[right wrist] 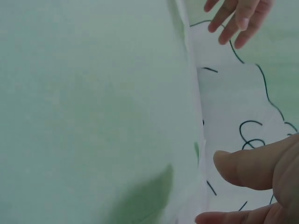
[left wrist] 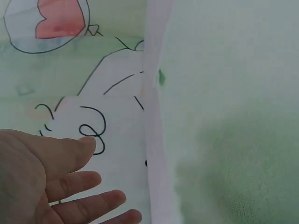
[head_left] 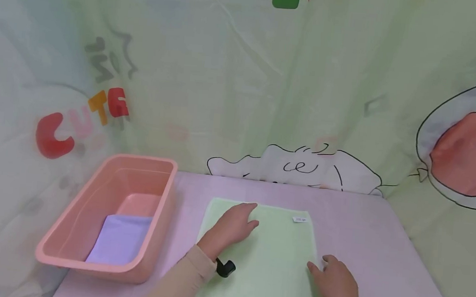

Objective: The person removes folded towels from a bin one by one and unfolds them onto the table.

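A pale green towel (head_left: 271,258) lies spread flat on the pink-covered table, with a small white label near its far right corner. Above the towel's far left part is my left hand (head_left: 232,225), its fingers extended and holding nothing. My right hand (head_left: 336,284) is at the towel's right edge, thumb and fingers apart with nothing between them. In the left wrist view the left hand (left wrist: 60,182) shows loosely spread fingers. The right wrist view shows the right hand's thumb (right wrist: 252,163) standing apart from a finger; whether either hand touches the cloth is unclear.
A pink plastic basin (head_left: 160,226) stands at the left of the table, with a folded lilac cloth (head_left: 123,239) inside it. Behind the table hangs a light green printed curtain (head_left: 234,87). A black wrist device (head_left: 225,268) sits at my left cuff.
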`<state>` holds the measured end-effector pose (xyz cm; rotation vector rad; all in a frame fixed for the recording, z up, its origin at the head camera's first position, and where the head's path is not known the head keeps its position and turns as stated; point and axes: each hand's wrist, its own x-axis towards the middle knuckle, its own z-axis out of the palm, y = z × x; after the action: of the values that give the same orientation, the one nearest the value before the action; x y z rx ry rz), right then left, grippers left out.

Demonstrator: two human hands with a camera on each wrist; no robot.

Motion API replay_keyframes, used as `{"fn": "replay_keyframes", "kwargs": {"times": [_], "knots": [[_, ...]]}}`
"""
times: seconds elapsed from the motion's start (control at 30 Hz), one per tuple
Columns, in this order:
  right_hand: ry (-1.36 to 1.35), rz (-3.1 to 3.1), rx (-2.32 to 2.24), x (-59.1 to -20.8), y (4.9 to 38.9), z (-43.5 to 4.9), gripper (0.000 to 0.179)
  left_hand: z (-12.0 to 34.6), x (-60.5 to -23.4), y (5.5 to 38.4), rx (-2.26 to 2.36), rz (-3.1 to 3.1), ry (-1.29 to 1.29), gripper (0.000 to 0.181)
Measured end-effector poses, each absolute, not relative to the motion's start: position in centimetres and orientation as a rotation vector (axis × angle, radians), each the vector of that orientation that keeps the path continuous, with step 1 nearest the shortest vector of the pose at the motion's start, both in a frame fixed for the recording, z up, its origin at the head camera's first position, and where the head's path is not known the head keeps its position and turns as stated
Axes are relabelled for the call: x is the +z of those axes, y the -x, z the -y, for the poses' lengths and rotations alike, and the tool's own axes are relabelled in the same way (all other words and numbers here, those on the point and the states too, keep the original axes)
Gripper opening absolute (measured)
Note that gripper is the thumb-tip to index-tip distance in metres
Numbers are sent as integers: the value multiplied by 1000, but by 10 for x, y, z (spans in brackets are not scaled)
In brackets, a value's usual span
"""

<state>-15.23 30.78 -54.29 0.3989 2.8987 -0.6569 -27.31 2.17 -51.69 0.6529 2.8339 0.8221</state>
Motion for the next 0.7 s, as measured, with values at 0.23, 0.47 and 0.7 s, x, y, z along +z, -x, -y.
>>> {"fn": "replay_keyframes", "kwargs": {"times": [0.23,0.47,0.7], "knots": [[-461,-2892,-737,-547,164,-308,69,-43,-534,322,766,-2868,-585,47],[-522,-2865,-748,-546,165,-300,62,-52,-552,346,692,-2938,-572,42],[-636,-2827,-775,-543,163,-298,58,-64,-561,356,501,-2995,-619,45]]}}
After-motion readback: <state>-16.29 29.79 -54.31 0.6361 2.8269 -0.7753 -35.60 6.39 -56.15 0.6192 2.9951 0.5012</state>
